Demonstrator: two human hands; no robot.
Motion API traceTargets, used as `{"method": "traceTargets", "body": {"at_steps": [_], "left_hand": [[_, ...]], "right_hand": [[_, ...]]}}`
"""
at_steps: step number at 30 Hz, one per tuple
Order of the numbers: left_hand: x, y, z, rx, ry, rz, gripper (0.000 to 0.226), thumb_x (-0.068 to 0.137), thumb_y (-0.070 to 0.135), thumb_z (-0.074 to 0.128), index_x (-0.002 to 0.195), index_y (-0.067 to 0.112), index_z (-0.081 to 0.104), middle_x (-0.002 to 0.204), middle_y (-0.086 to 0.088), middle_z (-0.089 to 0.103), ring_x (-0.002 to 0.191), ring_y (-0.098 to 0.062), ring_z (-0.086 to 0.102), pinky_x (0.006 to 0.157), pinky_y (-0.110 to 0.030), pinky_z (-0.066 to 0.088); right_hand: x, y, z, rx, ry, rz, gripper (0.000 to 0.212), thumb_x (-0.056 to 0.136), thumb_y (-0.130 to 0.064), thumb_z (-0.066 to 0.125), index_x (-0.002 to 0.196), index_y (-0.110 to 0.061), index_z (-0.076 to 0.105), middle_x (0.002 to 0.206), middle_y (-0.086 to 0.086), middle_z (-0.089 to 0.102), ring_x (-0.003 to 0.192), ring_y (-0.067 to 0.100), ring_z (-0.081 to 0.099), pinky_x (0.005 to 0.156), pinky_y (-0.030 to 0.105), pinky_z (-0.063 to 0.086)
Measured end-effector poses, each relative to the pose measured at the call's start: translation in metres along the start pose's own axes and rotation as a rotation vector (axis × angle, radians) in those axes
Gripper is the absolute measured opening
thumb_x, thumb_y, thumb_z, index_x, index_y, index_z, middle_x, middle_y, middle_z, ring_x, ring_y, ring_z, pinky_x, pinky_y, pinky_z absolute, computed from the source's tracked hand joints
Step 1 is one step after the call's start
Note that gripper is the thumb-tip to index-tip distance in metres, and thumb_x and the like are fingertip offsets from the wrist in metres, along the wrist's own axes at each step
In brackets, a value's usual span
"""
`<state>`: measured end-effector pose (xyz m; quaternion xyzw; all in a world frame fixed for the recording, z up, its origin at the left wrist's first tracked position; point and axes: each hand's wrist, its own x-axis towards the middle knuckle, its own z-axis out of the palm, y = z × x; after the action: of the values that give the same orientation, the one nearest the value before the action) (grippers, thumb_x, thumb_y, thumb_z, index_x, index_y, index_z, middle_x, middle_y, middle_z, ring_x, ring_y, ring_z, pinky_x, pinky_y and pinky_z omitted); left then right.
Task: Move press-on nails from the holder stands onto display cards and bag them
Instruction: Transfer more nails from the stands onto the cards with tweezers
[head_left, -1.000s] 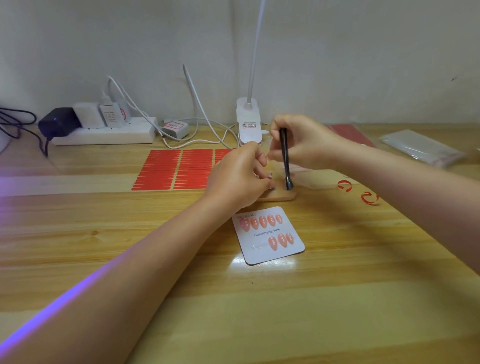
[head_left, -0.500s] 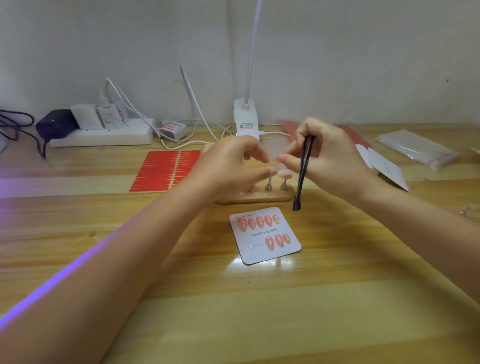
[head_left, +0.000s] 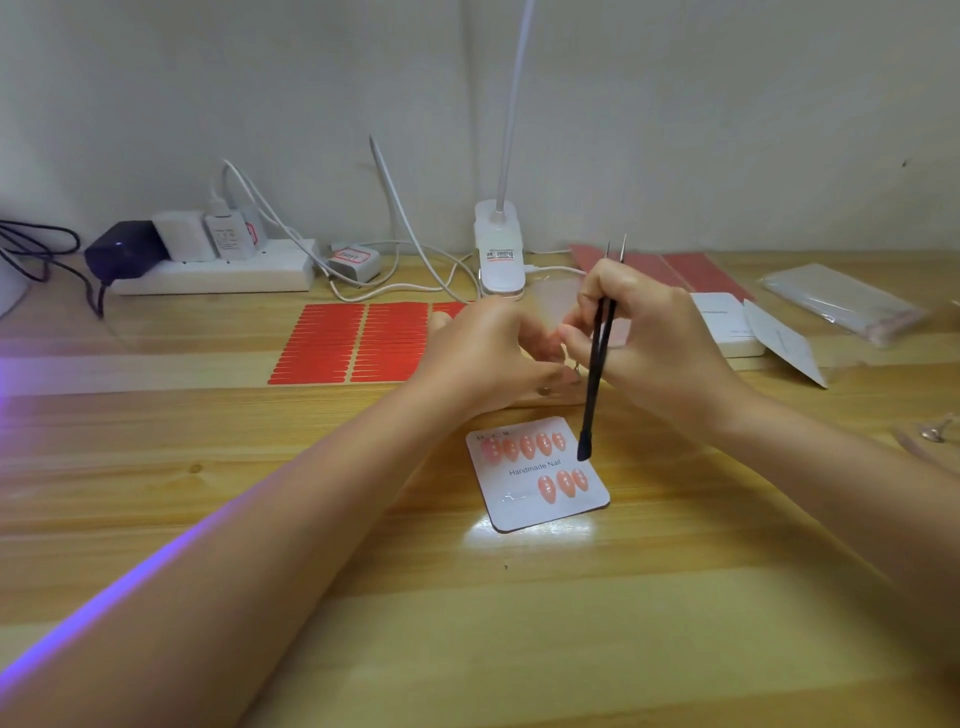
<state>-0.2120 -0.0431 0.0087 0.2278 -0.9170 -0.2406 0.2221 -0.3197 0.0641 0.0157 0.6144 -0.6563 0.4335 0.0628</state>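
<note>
A pale plaster wall (head_left: 675, 104) rises at twelve o'clock behind the wooden table (head_left: 519, 623), lamplight glaring at centre.

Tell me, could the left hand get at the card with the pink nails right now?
Probably yes. The display card lies flat and uncovered just in front of the left hand; only the tweezers held by the right hand hang over its far edge.

L hand (head_left: 488, 353) now covers stand, tweezers (head_left: 597, 364) upright
</note>
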Motion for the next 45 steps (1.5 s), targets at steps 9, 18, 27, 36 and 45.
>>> {"method": "traceTargets", "body": {"at_steps": [9,18,27,36,45], "left_hand": [[0.0,0.002,-0.002,-0.005,0.005,-0.035,0.014,0.075,0.041,0.071,0.081,0.029,0.066,0.069,0.02,0.06,0.077,0.0,0.051,0.077,-0.033,0.023],[-0.002,0.009,-0.005,0.031,-0.03,-0.057,0.02,0.072,0.043,0.074,0.06,0.036,0.061,0.062,0.016,0.054,0.082,-0.01,0.053,0.087,-0.036,0.032],[0.001,0.006,-0.01,-0.12,-0.067,0.001,0.007,0.074,0.026,0.077,0.079,0.025,0.072,0.067,0.016,0.063,0.07,0.002,0.057,0.088,-0.039,0.046],[0.003,-0.002,-0.004,-0.2,-0.045,-0.019,0.027,0.076,0.01,0.072,0.088,0.028,0.056,0.073,0.015,0.064,0.084,-0.006,0.064,0.08,-0.032,0.051],[-0.002,0.002,-0.012,-0.044,-0.145,0.021,0.034,0.074,0.026,0.075,0.103,0.027,0.057,0.088,0.016,0.06,0.09,-0.004,0.056,0.093,-0.036,0.042]], "right_hand": [[0.005,0.001,-0.003,-0.002,0.015,-0.006,0.045,0.079,-0.003,0.069,0.07,-0.03,0.035,0.068,-0.001,0.058,0.064,-0.001,0.052,0.061,0.011,0.037],[0.004,0.007,-0.003,-0.057,0.01,-0.037,0.031,0.08,0.0,0.066,0.076,-0.017,0.041,0.067,-0.004,0.056,0.066,0.01,0.05,0.061,0.02,0.039],[0.031,0.021,-0.031,-0.106,0.277,0.178,0.034,0.08,-0.005,0.065,0.071,-0.024,0.039,0.074,0.002,0.057,0.073,0.026,0.057,0.072,0.032,0.048],[0.005,0.016,-0.025,-0.023,0.308,0.098,0.041,0.083,-0.009,0.066,0.071,-0.031,0.034,0.078,0.011,0.066,0.076,0.018,0.06,0.071,0.018,0.044],[-0.011,0.007,-0.022,0.006,0.268,0.024,0.035,0.083,-0.005,0.066,0.075,-0.025,0.039,0.076,0.014,0.066,0.077,0.015,0.062,0.073,0.019,0.046]]}}
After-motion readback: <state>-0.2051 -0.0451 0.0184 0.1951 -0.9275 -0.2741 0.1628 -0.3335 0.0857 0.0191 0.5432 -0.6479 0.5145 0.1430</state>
